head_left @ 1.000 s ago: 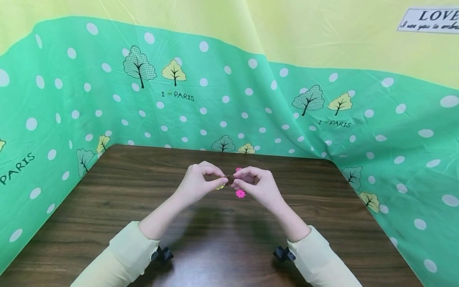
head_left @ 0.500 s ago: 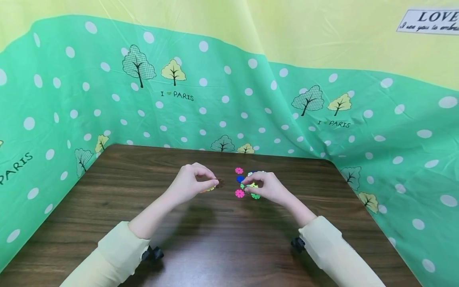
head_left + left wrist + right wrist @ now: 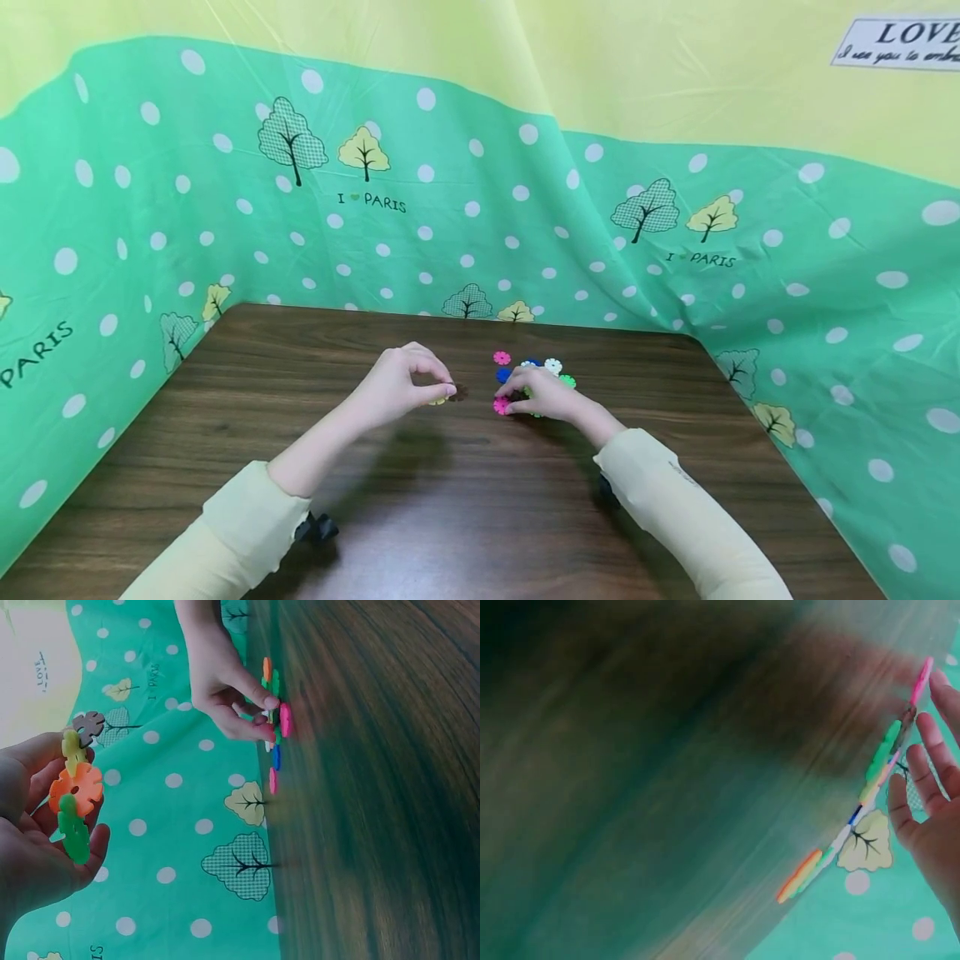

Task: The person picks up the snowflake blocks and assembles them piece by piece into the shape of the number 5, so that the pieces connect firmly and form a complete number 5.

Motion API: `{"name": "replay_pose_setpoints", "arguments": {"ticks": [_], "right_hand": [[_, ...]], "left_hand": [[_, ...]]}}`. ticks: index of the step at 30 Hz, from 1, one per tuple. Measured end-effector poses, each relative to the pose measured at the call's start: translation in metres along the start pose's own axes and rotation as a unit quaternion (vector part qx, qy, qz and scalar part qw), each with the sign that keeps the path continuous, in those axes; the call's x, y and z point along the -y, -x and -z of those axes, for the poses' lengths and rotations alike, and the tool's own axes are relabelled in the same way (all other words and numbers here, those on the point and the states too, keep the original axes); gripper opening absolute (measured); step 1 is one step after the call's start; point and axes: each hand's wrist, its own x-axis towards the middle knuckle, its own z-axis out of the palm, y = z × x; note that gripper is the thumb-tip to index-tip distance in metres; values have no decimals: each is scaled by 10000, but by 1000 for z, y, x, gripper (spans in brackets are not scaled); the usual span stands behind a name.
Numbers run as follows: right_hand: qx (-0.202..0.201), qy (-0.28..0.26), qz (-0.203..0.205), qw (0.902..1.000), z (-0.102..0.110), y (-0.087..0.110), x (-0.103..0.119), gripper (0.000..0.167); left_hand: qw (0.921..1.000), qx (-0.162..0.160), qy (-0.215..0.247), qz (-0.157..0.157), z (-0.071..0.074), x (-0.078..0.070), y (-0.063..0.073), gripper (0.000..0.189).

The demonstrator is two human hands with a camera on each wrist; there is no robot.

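Note:
My left hand [image 3: 397, 379] pinches a short chain of joined notched plastic discs, held up above the table. In the left wrist view the chain shows a brown disc [image 3: 90, 727], a yellow disc [image 3: 73, 752], an orange disc [image 3: 76, 789] and a green disc [image 3: 73, 831]. My right hand [image 3: 551, 393] is down over a group of loose discs, its fingertips right at a pink disc [image 3: 501, 406]. In the right wrist view its fingers [image 3: 928, 787] are spread and only slightly bent. A brown disc [image 3: 907, 720] lies beside the pink one there.
Around the right hand lie a second pink disc [image 3: 502, 357], a blue disc [image 3: 504, 376], a white disc [image 3: 553, 366] and a green disc [image 3: 567, 381]. The dark wooden table [image 3: 465, 517] is bordered by a green dotted cloth [image 3: 465, 225] at the back and sides.
The hands were together at the brown disc, then moved apart. My left hand shifted left with the chain. My right hand went right and came down onto the loose discs.

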Motion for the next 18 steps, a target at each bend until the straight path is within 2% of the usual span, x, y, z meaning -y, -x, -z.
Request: {"name": "replay_pose_setpoints", "arguments": {"ticks": [4, 8, 12, 18], "right_hand": [[181, 119, -235, 9995, -2, -2, -1, 27], [197, 46, -444, 9988, -2, -3, -1, 23], [134, -224, -654, 9975, -2, -4, -1, 19], [-87, -506, -824, 9953, -2, -2, -1, 15]], "left_hand": [[9988, -18, -235, -441, -1, 4, 0, 5], [9968, -46, -353, -710, -2, 6, 0, 5], [9951, -49, -444, -878, -1, 6, 0, 6], [9945, -50, -530, -902, 1, 7, 0, 6]]}}
